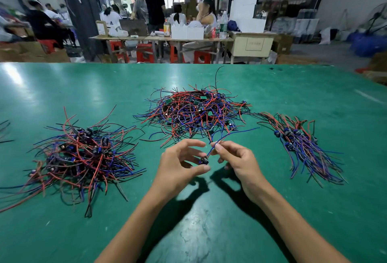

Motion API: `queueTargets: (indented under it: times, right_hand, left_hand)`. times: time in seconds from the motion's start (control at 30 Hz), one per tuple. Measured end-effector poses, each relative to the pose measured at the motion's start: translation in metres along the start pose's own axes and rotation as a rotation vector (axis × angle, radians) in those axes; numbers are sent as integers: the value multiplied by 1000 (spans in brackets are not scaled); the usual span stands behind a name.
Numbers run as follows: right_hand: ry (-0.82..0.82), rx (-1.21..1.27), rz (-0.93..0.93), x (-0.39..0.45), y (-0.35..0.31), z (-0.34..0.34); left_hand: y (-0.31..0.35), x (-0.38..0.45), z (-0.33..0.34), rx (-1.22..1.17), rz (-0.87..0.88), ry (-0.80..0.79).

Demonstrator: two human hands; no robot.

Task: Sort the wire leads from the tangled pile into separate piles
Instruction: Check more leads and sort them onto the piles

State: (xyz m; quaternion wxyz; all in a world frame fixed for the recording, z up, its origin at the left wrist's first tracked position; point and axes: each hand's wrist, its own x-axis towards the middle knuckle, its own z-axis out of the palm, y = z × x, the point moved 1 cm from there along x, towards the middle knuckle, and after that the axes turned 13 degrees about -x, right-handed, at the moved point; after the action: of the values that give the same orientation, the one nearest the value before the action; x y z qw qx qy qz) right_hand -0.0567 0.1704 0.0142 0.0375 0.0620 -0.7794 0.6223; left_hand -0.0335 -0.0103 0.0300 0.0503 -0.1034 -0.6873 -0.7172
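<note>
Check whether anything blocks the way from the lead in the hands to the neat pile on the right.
Nothing visible does. The lead, held by both hands, is separated from the right pile only by bare green table.

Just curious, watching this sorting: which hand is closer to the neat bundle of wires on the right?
Right. The right hand lies between the left hand and the neat bundle, apart from it; the left hand is farther off.
</note>
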Motion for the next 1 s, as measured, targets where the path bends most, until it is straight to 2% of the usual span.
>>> queueTargets:
  times: [0.1, 0.17, 0.27, 0.37, 0.4, 0.43, 0.5, 0.6, 0.7, 0.77, 0.83, 0.97, 1.0]
  right_hand:
    - [-22, 15, -83, -3, -4, 1]
    - [33, -113, -122, -2, -2, 3]
    - [245, -648, -179, -1, 7, 2]
    - [258, -985, -95, 3, 13, 1]
    - [252, -1058, -60, 6, 15, 1]
    - [263, -1105, -38, 8, 16, 1]
    - [303, -1156, -32, 10, 16, -2]
    - [298, -1139, -53, 11, 19, -5]
    - [371, -917, -125, 11, 17, -8]
    - [410, -789, -207, 9, 13, -9]
    - [369, -674, -307, 6, 9, -7]
    - [304, -706, -512, -5, 4, 1]
    - [296, -723, -544, -7, 2, 3]
  left_hand:
    - [6, 1, -2, -11, 27, 28]
    - [14, 3, -8, -198, 50, 94]
    - [26, 12, -38, -794, 68, 259]
    - [30, 16, -81, -1581, 106, 349]
    - [28, 15, -94, -1749, 152, 353]
    - [28, 12, -103, -1843, 198, 362]
    - [24, 10, -114, -1870, 257, 425]
    - [29, 11, -116, -1755, 273, 462]
    - [32, 13, -108, -1509, 198, 453]
    - [31, 14, -95, -1089, 106, 443]
    - [28, 12, -74, -508, 103, 400]
    - [12, 5, -31, 512, 435, 93]
    - [5, 4, -24, 699, 531, 28]
